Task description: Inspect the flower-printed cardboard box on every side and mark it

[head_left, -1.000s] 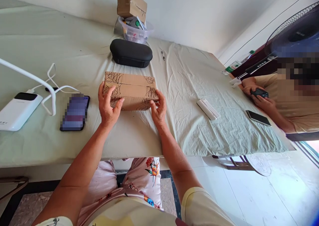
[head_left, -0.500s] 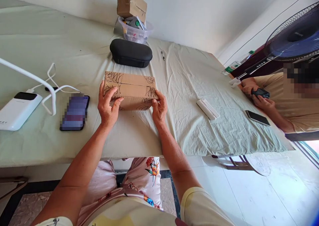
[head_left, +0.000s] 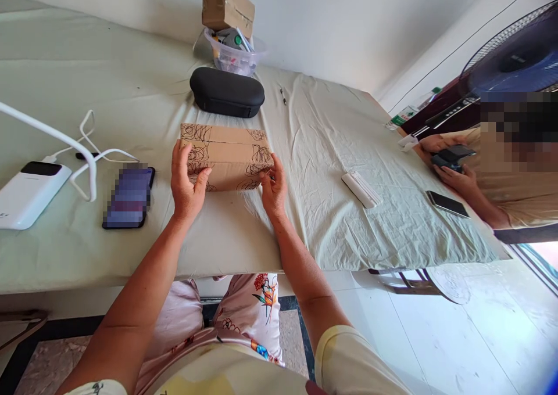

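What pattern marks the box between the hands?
The box has black scribbled loops on brown; head view.

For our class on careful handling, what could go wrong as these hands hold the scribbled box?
The left hand and right hand hold opposite ends of the scribbled box, so an uneven lift might tilt it. The black case sits behind, so pushing the box forward could bump it. A phone and white cable lie to the left; a sideways sweep might catch them.
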Demonstrator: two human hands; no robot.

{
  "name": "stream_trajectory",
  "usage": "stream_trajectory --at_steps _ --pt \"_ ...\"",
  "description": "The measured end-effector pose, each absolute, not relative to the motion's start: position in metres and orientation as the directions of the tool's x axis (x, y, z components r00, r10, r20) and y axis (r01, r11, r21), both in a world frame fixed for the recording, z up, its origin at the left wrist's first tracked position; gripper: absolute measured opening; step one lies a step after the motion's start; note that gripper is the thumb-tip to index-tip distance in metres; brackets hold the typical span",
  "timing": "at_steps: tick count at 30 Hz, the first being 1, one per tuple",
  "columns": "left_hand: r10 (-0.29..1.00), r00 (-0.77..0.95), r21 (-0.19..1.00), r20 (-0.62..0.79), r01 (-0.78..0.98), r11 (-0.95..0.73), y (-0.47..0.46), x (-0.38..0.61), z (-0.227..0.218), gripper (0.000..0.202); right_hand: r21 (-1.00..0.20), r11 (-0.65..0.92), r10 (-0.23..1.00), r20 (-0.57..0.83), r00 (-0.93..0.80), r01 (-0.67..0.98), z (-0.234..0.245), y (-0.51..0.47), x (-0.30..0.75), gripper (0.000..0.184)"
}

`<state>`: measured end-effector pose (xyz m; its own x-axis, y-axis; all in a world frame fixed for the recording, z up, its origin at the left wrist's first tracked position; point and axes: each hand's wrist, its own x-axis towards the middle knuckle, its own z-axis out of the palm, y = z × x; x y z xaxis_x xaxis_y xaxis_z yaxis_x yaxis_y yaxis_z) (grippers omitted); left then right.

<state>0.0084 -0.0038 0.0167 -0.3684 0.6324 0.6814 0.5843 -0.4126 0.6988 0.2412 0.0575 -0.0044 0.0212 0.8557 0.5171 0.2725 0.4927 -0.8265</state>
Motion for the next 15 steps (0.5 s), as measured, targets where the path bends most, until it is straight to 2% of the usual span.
stream_trajectory --at_steps 4,6,8,12,15 --pt "0.659 -0.417 0.763 0.626 0.502 -0.407 0.001 0.007 0.008 0.093 -0.838 0.428 0.897 0.438 -0.049 0.338 -0.019 0.066 0.243 0.049" --pt "0.700 -0.443 0.814 0.561 0.447 -0.370 0.004 0.005 0.003 0.100 -0.828 0.401 0.913 0.396 -0.096 0.392 -0.027 0.071 0.245 0.045" --pt "0.739 -0.476 0.860 0.477 0.424 -0.282 0.007 0.003 -0.002 0.097 -0.802 0.402 0.913 0.387 -0.128 0.442 -0.032 0.074 0.247 0.040" --pt "0.801 -0.515 0.902 0.305 0.426 -0.069 0.009 0.001 -0.005 0.079 -0.763 0.426 0.899 0.415 -0.137 0.487 -0.035 0.076 0.248 0.034" --pt "0.806 -0.522 0.898 0.279 0.440 -0.026 0.007 0.002 -0.003 0.080 -0.772 0.413 0.906 0.401 -0.133 0.484 -0.034 0.075 0.247 0.033"
